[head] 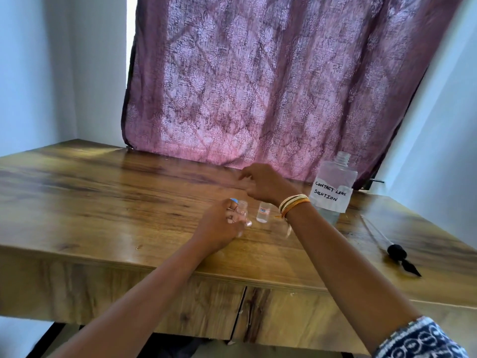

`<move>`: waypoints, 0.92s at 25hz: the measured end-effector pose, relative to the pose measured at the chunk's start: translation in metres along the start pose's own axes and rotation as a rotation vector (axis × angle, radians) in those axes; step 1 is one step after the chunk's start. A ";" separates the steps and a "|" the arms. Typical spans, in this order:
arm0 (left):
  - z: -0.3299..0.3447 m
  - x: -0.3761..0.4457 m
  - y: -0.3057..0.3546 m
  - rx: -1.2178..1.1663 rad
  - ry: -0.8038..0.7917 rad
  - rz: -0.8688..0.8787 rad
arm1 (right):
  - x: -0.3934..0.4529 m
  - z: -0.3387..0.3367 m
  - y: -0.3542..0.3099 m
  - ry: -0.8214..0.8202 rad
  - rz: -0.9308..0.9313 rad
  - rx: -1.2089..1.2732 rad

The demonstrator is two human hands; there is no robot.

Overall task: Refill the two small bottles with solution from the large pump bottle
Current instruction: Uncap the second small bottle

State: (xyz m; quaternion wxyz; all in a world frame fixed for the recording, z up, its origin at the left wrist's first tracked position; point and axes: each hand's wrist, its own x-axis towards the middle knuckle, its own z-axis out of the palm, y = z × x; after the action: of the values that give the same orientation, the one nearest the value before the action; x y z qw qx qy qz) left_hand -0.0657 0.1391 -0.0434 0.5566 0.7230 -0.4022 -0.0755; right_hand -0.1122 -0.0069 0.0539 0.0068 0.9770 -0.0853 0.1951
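Observation:
The large clear bottle [333,187] labelled "Contact Lens Solution" stands at the right back of the table, its neck open and the pump off. The pump [395,251], black-headed with a long thin tube, lies on the table farther right. Two small clear bottles stand near the table's middle. My left hand [222,223] grips the left small bottle [243,211], and something small and blue [234,201] shows at its fingertips. The other small bottle [263,214] stands free beside it. My right hand [265,186] hovers above and behind both, fingers bent and blurred; I cannot tell whether it pinches anything.
The wooden table [103,202] has its front edge close to me. A purple patterned curtain [258,86] hangs behind the table. Pale walls close in on the left and right.

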 end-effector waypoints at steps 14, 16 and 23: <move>0.059 -0.008 0.034 0.024 -0.105 0.054 | -0.106 -0.067 0.111 0.803 0.623 0.273; 0.059 -0.007 0.032 -0.024 -0.094 0.052 | -0.104 -0.068 0.127 0.621 0.709 0.663; 0.056 -0.008 0.030 -0.111 -0.098 0.086 | -0.109 -0.051 0.127 0.467 0.648 1.010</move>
State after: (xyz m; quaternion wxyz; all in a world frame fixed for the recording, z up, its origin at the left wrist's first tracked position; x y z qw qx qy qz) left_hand -0.1171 0.1006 -0.0412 0.5780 0.6685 -0.4551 -0.1089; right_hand -0.2524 -0.1120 0.0565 -0.4949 0.7165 -0.2698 0.4109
